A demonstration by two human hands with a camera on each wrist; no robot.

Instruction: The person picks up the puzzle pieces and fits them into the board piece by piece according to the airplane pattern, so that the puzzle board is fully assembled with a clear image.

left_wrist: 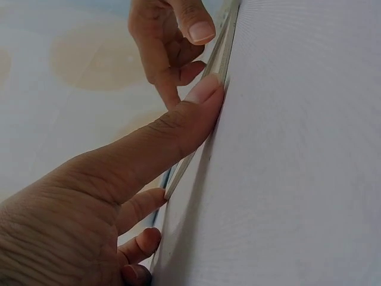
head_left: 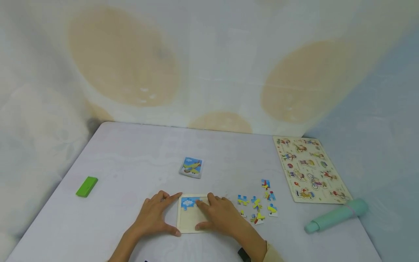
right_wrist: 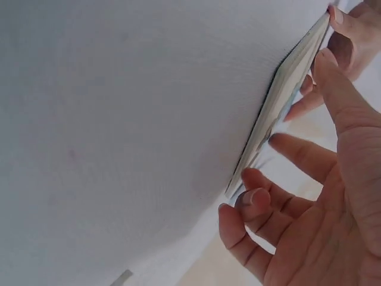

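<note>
Touched the blue pieces [head_left: 187,202], strung left to right along the far edge of the tray [head_left: 188,222], with a forefinger of the right hand [head_left: 222,215], grasping nothing; steadied the tray's left side with the left hand [head_left: 153,215], spread-fingered, unclenched. Had loose pieces [head_left: 256,203] right of the tray, nearer the right hand; hid the tray's right edge beneath it!

Left hand [head_left: 152,216]: thumb spread from fingers [head_left: 171,198]; right hand [head_left: 223,216]: index extended, thumb apart.
</note>
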